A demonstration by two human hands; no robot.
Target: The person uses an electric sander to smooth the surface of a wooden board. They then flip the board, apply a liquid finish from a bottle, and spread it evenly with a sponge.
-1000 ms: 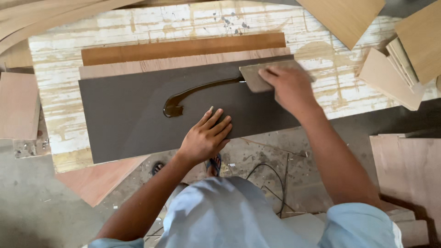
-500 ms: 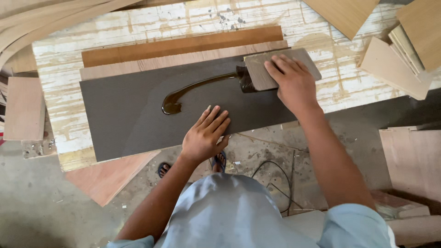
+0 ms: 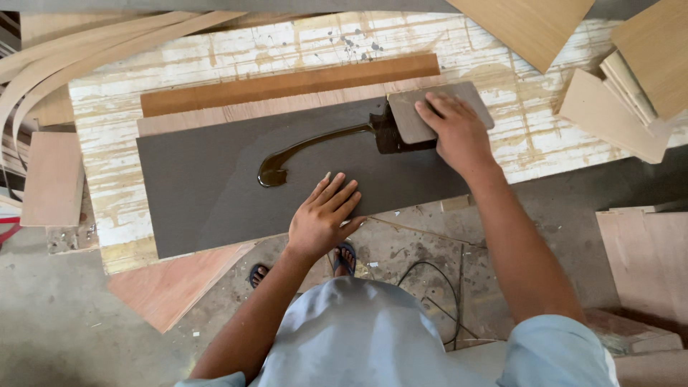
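Note:
A long dark grey sheet (image 3: 208, 186) lies on a white, stained work table (image 3: 215, 50). A line of dark brown glue (image 3: 301, 147) runs across it, pooled at its left end and spread wider by the scraper. My left hand (image 3: 324, 211) lies flat on the sheet's near edge, fingers apart. My right hand (image 3: 455, 132) presses a small grey rectangular scraper piece (image 3: 419, 111) onto the sheet's right end, at the glue.
Two brown wood strips (image 3: 287, 82) lie behind the grey sheet. Plywood offcuts (image 3: 616, 107) are stacked at the right, thin veneer strips (image 3: 79, 50) curve at top left, boards (image 3: 50, 179) lean at left. A cable (image 3: 430, 276) lies on the concrete floor by my feet.
The scraper has pushed down and left on the sheet's right end, smearing glue into a wider dark patch. My left hand stayed flat on the sheet.

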